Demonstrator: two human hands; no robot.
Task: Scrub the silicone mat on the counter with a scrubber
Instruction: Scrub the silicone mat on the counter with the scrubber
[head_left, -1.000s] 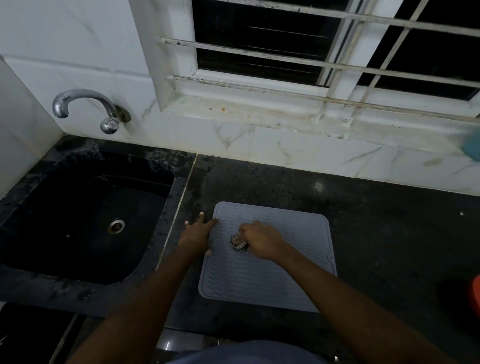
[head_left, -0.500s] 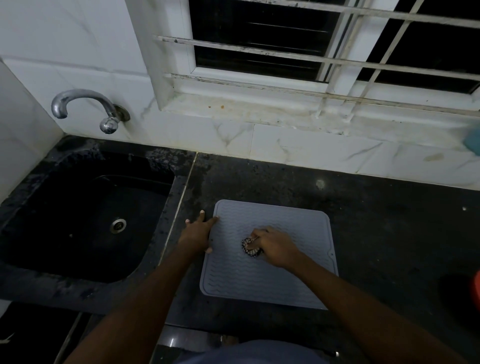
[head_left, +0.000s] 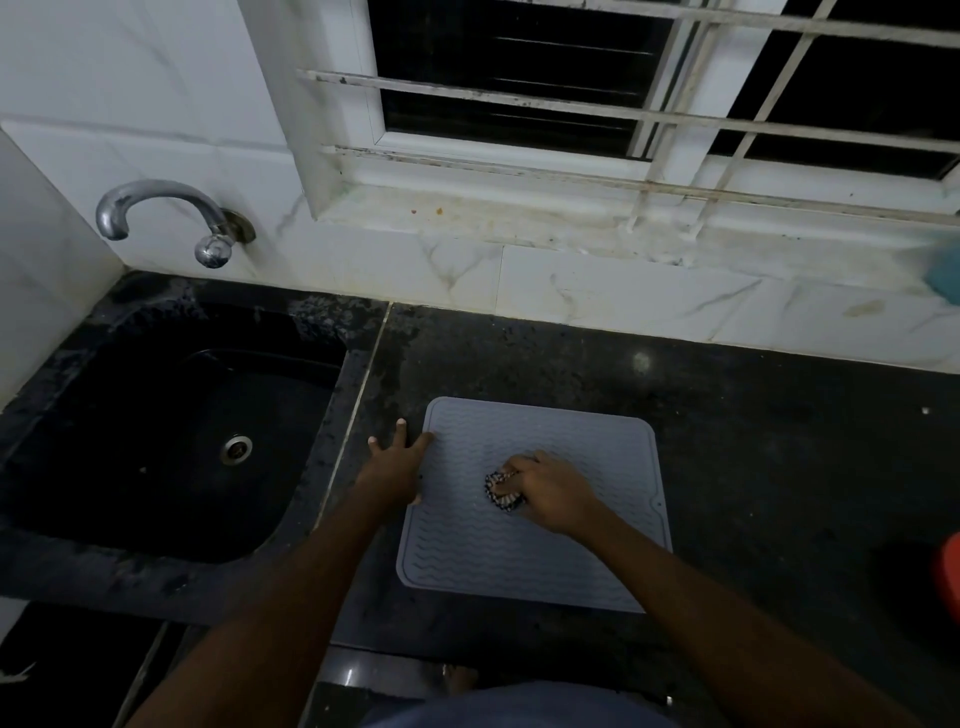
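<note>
While the right hand (head_left: 550, 493) bears the scrubber (head_left: 500, 491) down on the silicone mat (head_left: 571, 561), the left hand (head_left: 395, 467) steadies that mat at its left edge. The mat, grey and ribbed with wavy ridges, lies flat on the dark counter (head_left: 753, 441), near the black sink (head_left: 130, 467) and to its right, in front of the tiled wall. Right hand: fingers curled round the scrubber, a small dark-and-pale bundle that shows to the left of the fingers, near the mat's middle and somewhat left of centre. Left hand: fingers straight and spread, palm down, one fingertip on the mat's far-left rim, the others on the counter beside it. Step in hand, as judged: scrubbing mid-surface, with the near strip, the right side and the corners likely yet to be covered. For good work, strokes should run along the ridges as well as across them, so that the grooves are reached; pressure should be firm but even, since a thin silicone sheet tends to creep or buckle on a smooth stone top. The bracing hand would serve better shifted further onto the mat, opposite each stroke.
</note>
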